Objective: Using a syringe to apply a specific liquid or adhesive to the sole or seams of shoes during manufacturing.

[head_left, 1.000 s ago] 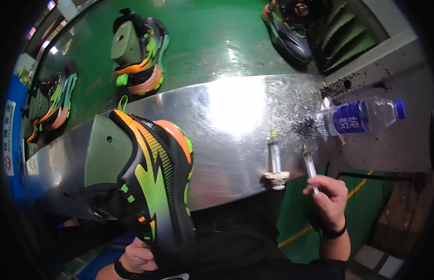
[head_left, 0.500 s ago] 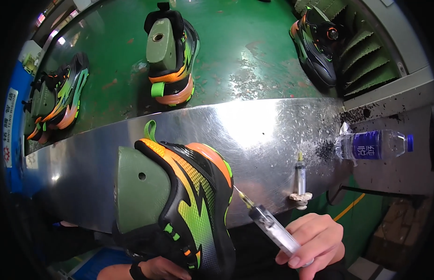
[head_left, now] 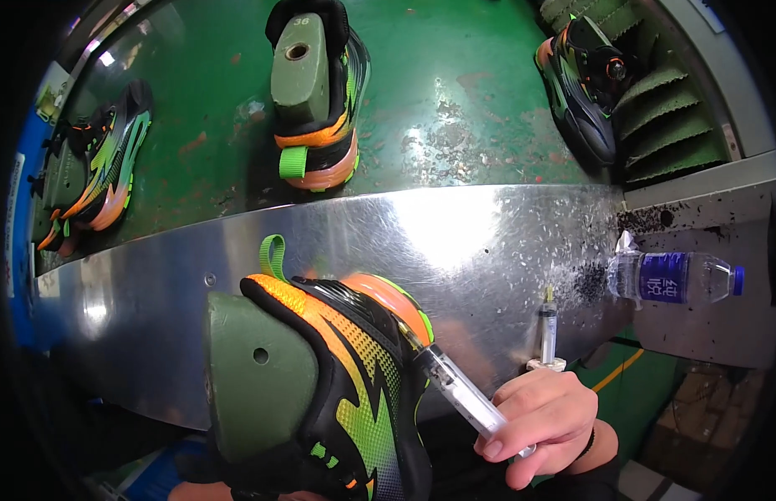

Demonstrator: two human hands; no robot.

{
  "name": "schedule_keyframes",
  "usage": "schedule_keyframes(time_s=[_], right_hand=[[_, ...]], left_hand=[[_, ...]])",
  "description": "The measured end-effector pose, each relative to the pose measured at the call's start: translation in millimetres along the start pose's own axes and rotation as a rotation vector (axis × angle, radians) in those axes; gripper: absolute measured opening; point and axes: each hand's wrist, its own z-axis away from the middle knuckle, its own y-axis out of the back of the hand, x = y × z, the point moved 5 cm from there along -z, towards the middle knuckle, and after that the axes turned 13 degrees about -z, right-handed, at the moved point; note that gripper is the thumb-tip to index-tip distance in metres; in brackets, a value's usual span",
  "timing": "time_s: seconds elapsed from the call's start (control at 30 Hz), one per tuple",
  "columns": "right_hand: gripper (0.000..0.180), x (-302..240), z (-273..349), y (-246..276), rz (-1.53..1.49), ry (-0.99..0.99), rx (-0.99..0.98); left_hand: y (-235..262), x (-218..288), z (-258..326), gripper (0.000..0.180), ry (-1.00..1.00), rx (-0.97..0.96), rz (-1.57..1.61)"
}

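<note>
A black, orange and green sneaker point(head_left: 363, 417) leans on its side over the near edge of the metal worktop, a green last point(head_left: 258, 392) filling its opening. My left hand point(head_left: 298, 496) holds it at the toe end, mostly hidden under the shoe at the lower edge. Between the fingers of my right hand point(head_left: 551, 422) is a clear syringe point(head_left: 460, 390) with a yellowish tip. That tip lies against the seam between the upper and the pink-orange heel of the sole. Whether liquid comes out cannot be seen.
A second syringe point(head_left: 548, 330) stands on the metal worktop point(head_left: 321, 238) beyond my right hand. Near it lies a plastic bottle point(head_left: 676, 277) with a blue cap. More sneakers rest on the green surface: one left point(head_left: 112, 167), one central point(head_left: 321, 92), one right point(head_left: 576, 92) beside ragged green flaps point(head_left: 667, 117).
My right hand has moved the syringe up and left, bringing its tip from the sole's edge onto the heel seam. The sneaker sits slightly lower in view, and less of my left hand shows.
</note>
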Motion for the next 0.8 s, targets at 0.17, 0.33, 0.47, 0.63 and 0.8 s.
schedule_keyframes(time_s=[0.17,0.33,0.47,0.63,0.8], right_hand=[[0.033,-12.4,-10.7,-1.2,0.257,-0.015,-0.057],[0.028,-24.3,-3.5,-8.9,0.246,-0.023,-0.081],[0.026,-26.2,0.8,-12.3,0.227,-0.018,-0.117],[0.026,-27.4,7.4,-19.2,0.199,-0.021,-0.134],[0.025,-30.0,19.3,-25.6,0.157,-0.059,-0.116]], left_hand=[[-3.8,10.2,-3.4,0.022,0.040,0.020,-0.030],[-13.9,18.1,-4.8,0.020,0.084,0.026,-0.079],[-22.6,22.5,-3.6,0.019,0.114,0.042,-0.107],[-32.2,24.7,-0.3,0.017,0.162,0.050,-0.134],[-44.5,20.5,4.7,0.017,0.218,0.060,-0.156]])
